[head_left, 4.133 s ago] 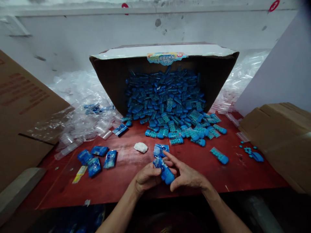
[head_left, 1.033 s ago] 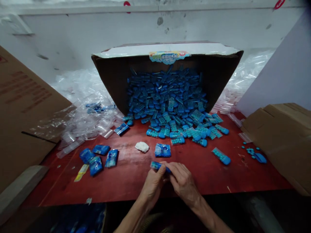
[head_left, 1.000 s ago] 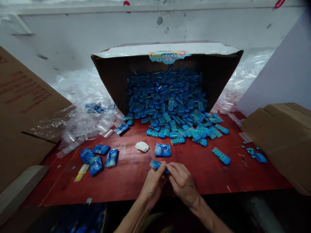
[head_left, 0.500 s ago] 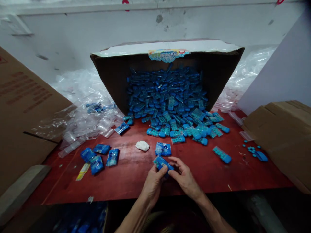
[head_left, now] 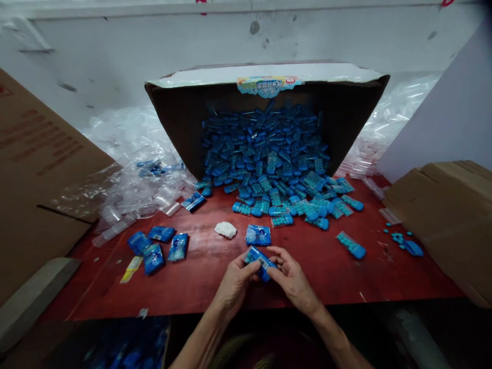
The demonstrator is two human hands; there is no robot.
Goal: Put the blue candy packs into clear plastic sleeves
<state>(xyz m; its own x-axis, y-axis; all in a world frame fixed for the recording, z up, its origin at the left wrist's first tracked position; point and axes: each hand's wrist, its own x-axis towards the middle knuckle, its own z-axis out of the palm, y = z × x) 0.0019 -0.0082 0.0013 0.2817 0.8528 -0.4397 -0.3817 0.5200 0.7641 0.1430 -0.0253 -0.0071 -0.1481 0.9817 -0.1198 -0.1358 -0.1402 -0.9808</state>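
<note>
Between my two hands, near the table's front edge, is a small blue candy packet (head_left: pixel 263 261) with a printed label. My left hand (head_left: pixel 235 281) pinches it from the left, thumb on top. My right hand (head_left: pixel 294 279) grips its right end between thumb and fingers. Just beyond the held packet lies another blue packet (head_left: pixel 258 235), flat on the red table (head_left: pixel 215 277). A crumpled white lump (head_left: pixel 225 230) sits to its left. A clear candy case with a blue cap (head_left: pixel 351 245) lies alone on the right.
A cardboard box (head_left: pixel 361 110) lies open toward me, spilling many blue-capped cases (head_left: pixel 265 154). Several blue packets (head_left: pixel 154 259) and a yellow strip (head_left: pixel 131 269) are at left. Clear plastic sleeves (head_left: pixel 134 189) pile behind. Loose blue balls (head_left: pixel 398 237) lie by a carton (head_left: pixel 442 220) at right.
My left hand has shifted its hold on the packet, its fingers now curled beneath it. The packet has turned slightly, showing more of its label. My right hand has barely moved.
</note>
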